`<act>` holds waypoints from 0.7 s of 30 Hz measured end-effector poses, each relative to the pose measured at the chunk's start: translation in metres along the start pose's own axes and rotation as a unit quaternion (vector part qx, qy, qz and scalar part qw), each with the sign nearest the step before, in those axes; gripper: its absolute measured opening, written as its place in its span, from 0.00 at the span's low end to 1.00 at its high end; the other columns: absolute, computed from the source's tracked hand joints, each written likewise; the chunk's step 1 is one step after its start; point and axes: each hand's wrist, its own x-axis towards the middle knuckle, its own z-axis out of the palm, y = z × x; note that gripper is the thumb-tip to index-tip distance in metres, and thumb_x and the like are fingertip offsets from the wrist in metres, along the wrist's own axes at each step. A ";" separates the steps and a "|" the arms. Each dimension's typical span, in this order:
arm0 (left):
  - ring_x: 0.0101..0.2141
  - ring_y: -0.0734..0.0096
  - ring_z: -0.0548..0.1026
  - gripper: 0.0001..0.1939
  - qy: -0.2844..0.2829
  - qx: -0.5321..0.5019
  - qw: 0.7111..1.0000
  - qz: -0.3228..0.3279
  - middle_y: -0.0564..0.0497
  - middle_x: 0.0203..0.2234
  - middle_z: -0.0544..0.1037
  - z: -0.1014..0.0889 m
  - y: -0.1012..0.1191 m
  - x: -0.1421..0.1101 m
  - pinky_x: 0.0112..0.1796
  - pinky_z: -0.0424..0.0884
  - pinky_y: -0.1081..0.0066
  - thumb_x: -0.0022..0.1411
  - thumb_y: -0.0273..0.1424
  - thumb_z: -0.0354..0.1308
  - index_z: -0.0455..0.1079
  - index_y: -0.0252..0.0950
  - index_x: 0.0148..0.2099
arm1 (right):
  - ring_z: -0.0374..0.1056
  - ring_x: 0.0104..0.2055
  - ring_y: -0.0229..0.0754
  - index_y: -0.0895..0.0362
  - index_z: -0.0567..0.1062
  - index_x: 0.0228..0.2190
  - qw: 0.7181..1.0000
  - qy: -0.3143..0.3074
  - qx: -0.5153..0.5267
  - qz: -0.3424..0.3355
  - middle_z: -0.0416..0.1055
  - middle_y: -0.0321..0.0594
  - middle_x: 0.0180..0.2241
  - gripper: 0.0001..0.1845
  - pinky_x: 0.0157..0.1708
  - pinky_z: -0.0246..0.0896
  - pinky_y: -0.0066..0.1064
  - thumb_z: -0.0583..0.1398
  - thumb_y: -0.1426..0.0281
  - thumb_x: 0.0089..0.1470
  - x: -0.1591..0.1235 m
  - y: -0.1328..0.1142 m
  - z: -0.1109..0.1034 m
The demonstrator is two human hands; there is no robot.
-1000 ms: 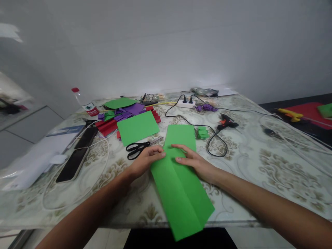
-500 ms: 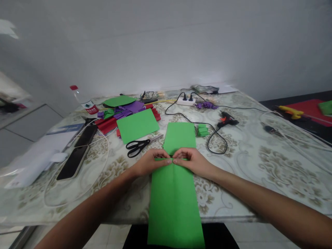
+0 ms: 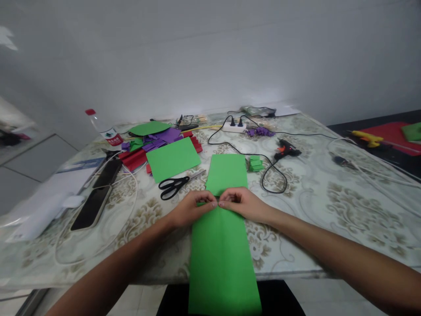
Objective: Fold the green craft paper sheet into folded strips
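Observation:
A long sheet of green paper [image 3: 223, 259] hangs over the table's front edge toward my lap. My left hand [image 3: 194, 207] pinches its far edge, thumb on top and fingers curled behind. Close beside it, my right hand [image 3: 241, 204] pinches the same edge, the two thumbs almost meeting at the middle. Just beyond my hands another green sheet [image 3: 227, 171] lies flat on the table. Black-handled scissors [image 3: 176, 184] rest to the left of it, blades pointing right. A small stack of cut green strips [image 3: 255, 163] sits to its right.
A green sheet [image 3: 173, 159] lies over red and purple paper pieces at the back left. A black glue gun [image 3: 287, 150] is wired to a white power strip [image 3: 234, 127]. Leftward are a phone [image 3: 92, 208], a white cable and a bottle [image 3: 104, 129].
Both hands keep their pinch on the green paper with barely any movement. The whole view has shifted very slightly.

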 end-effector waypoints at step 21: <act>0.34 0.69 0.72 0.11 -0.014 0.018 1.000 0.008 0.51 0.31 0.77 0.000 0.001 -0.001 0.37 0.66 0.71 0.67 0.36 0.56 0.74 0.34 0.38 | 0.59 0.26 0.36 0.60 0.77 0.31 1.000 -0.022 -0.002 0.002 0.66 0.33 0.23 0.17 0.27 0.52 0.28 0.66 0.57 0.53 -0.002 -0.001 -0.001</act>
